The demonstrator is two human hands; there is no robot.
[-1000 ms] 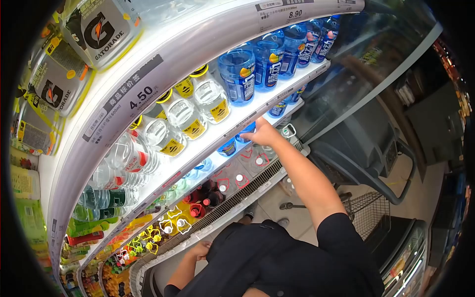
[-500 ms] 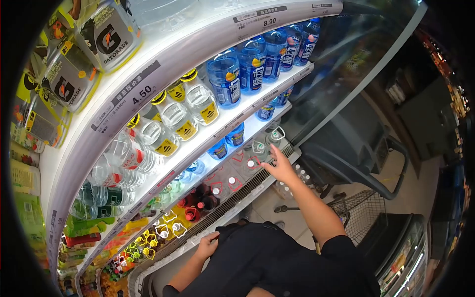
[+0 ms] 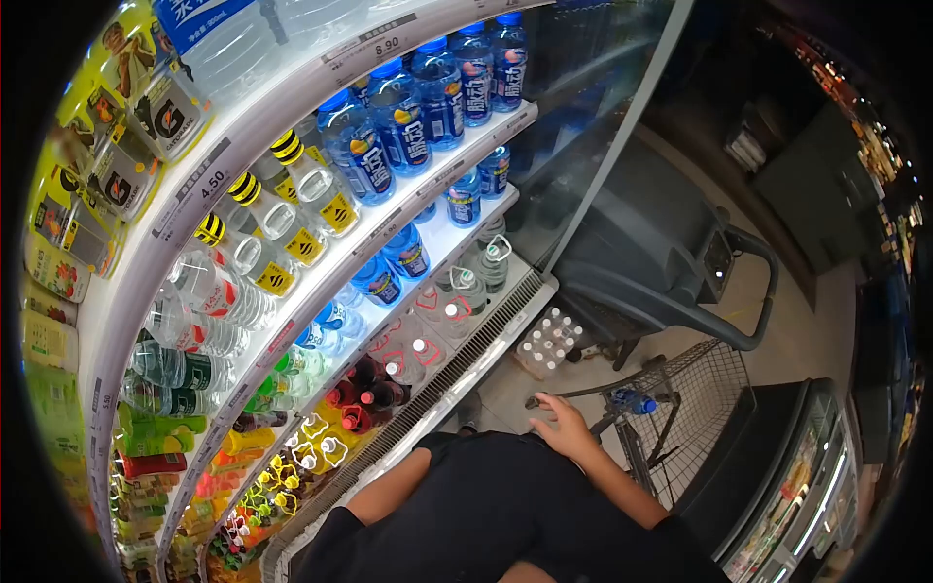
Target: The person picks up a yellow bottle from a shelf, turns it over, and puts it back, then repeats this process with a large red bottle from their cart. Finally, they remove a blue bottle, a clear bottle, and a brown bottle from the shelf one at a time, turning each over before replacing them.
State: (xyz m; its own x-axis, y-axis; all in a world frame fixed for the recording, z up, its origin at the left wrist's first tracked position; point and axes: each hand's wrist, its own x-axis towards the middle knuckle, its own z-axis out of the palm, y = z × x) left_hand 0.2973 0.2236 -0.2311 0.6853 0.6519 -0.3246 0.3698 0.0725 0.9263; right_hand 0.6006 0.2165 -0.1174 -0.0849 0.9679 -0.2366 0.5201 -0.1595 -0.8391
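Observation:
My right hand point(image 3: 564, 428) hangs in the air in front of my body, fingers spread and nothing in them. Just right of it, in the image, stands a wire shopping cart point(image 3: 714, 398); a blue-capped bottle point(image 3: 637, 400) lies at its near end. Of my left arm point(image 3: 389, 491) only the forearm shows, since the black shirt point(image 3: 476, 515) covers the hand. Blue-labelled drink bottles point(image 3: 398, 121) stand upright on the lit shelf at upper centre, with yellow-labelled clear bottles point(image 3: 326, 199) to their left.
Large bottles with looped handles point(image 3: 466, 287) fill the bottom shelf, behind a black grille point(image 3: 486, 330). A pack of white-capped bottles point(image 3: 549, 342) rests on the floor. Beyond it is a big dark machine with a handle point(image 3: 671, 243). A glass-fronted case point(image 3: 792, 486) stands at lower right.
My right hand has drawn back from the bottom shelf towards my body. My left hand has slipped out of sight. The view has shifted, and the floor pack and the bottle in the cart now show.

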